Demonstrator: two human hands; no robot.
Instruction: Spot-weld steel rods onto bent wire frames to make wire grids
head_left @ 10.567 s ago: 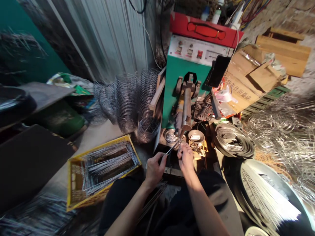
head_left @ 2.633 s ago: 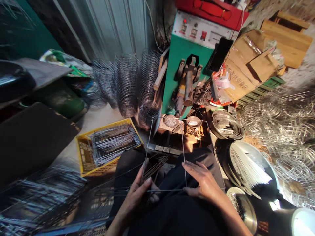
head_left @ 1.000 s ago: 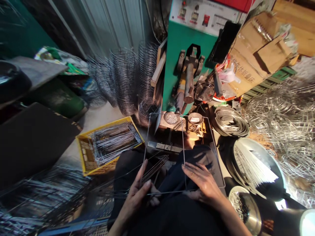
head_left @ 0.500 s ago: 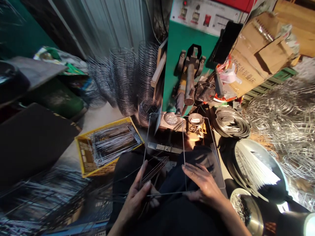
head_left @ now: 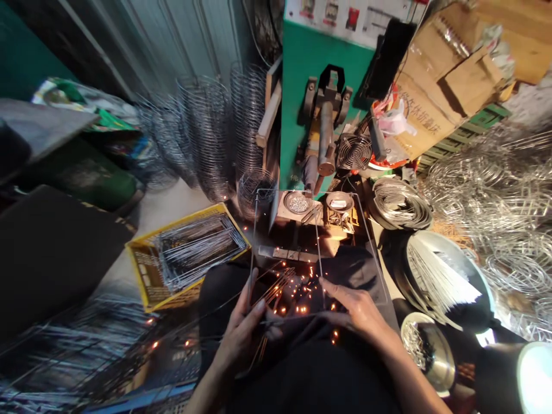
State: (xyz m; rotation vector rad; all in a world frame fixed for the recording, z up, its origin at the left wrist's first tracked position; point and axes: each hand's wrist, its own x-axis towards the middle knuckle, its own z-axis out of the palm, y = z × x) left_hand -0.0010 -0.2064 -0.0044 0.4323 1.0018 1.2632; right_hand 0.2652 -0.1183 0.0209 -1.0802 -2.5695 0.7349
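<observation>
A rectangular wire frame [head_left: 318, 241] with a middle wire spans the space above my lap, its far edge near the green machine [head_left: 293, 109]. My left hand [head_left: 245, 322] pinches its left side and also has several thin rods [head_left: 276, 287] at its fingers. My right hand [head_left: 356, 307] grips the near end of the middle wire between thumb and fingers. Orange sparks [head_left: 304, 287] scatter between my hands and over my dark trousers. The near edge of the frame is hard to make out.
A yellow basket [head_left: 187, 226] of bent wires stands at the left. Wire coils [head_left: 207, 138] stack behind it. Bowls and basins [head_left: 487, 287] of metal pieces line the right, beside a lit lamp [head_left: 537, 376].
Sparks have appeared between and around my hands. The view has shifted slightly, so the machine and surroundings sit a little further left and higher. Both hands keep their hold on the wire frame.
</observation>
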